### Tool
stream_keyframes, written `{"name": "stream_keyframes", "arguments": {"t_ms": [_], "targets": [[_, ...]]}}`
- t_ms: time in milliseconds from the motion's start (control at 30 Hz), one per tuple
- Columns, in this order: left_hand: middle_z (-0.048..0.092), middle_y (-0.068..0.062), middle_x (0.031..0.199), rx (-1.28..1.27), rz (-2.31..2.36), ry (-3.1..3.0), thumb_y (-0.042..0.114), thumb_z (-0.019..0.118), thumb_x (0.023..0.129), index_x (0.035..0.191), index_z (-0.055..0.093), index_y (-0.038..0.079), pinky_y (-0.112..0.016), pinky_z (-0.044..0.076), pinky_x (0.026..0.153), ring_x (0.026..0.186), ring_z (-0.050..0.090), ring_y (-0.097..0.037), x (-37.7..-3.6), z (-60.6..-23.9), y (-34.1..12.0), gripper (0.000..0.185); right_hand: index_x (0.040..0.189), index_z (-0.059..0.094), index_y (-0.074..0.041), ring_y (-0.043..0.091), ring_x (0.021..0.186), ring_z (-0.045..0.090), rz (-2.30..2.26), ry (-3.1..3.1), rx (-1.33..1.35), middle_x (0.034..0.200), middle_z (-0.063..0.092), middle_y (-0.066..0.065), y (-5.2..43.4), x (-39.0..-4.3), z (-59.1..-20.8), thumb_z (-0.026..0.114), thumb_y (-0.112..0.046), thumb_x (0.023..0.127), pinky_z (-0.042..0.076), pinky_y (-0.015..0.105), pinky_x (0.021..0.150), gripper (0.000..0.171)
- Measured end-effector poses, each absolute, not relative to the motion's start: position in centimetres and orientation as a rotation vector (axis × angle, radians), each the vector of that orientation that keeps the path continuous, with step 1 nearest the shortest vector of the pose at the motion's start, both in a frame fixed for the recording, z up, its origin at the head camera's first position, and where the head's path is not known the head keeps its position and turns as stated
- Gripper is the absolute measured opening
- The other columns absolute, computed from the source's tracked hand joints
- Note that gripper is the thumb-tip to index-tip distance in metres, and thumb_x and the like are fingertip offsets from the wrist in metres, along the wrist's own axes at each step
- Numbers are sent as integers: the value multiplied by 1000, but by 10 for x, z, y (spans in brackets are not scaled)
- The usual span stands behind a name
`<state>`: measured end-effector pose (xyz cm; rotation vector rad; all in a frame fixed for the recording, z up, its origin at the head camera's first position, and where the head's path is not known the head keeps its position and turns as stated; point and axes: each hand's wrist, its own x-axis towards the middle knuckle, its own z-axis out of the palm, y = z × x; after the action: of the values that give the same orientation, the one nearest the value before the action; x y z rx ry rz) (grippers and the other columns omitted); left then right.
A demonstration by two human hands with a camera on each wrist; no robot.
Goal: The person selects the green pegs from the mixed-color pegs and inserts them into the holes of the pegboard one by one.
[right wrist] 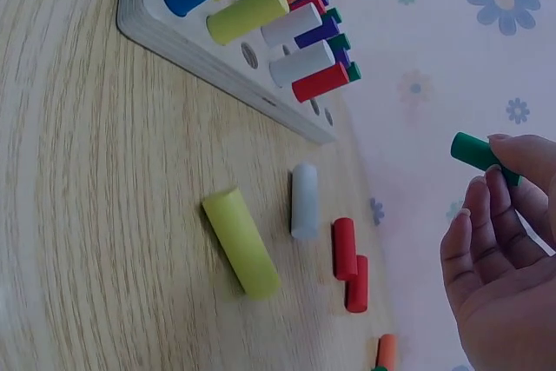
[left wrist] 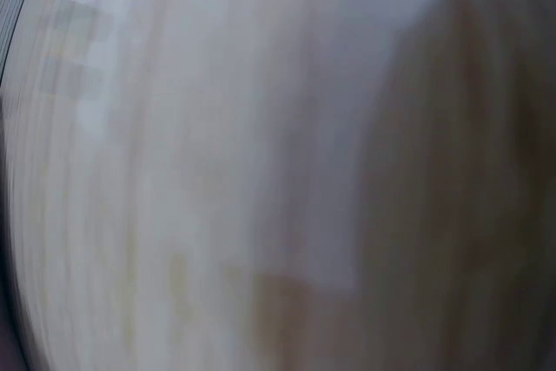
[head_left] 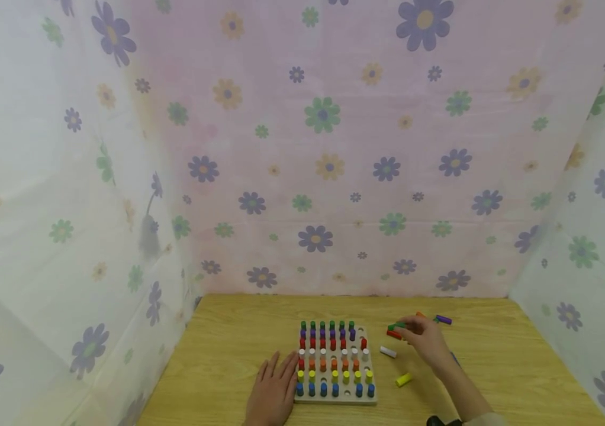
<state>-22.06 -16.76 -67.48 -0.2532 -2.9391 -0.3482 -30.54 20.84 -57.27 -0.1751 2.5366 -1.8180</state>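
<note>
Pinching one green peg (right wrist: 473,152), the right hand (head_left: 426,338) hovers — two red pegs (right wrist: 350,265), one white, one yellow lie loose; left hand (head_left: 273,390) spread flat.

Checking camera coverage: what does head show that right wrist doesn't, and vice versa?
Head only: the left hand resting flat on the table beside the pegboard, a purple peg, and the flowered curtain all round.

Right wrist only: two red pegs lying end to end, and empty holes along the pegboard edge.

Both: the right hand pinching a green peg, plus the loose yellow peg and white peg.
</note>
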Motion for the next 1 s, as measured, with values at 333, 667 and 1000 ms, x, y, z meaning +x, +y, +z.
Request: {"name": "stream_keyframes", "arguments": {"t_ms": [333,667,1000], "targets": [[44,7,160,-258,-372,-2941,51,20,112,158,43,25,-58,26,123,150,33,-34,-223,-678,-167,58,119,68,3,32,98,67,-1876,2516,-183,103,68,13,195,-311,-581,72,-15,97,60,43,86,29],[45,8,159,-254,-338,-2922,52,18,111,158,43,26,-57,27,122,150,34,-33,-225,-680,-168,59,117,68,7,26,93,65,-1854,2548,-201,102,67,14,174,-310,-571,70,-9,98,60,34,78,25],[46,7,158,-250,-349,-2921,51,21,112,157,45,26,-57,27,122,149,35,-33,-224,-677,-168,57,107,72,1,20,83,62,-1782,2629,-213,92,66,8,157,-325,-591,73,-8,95,56,28,70,15]]}}
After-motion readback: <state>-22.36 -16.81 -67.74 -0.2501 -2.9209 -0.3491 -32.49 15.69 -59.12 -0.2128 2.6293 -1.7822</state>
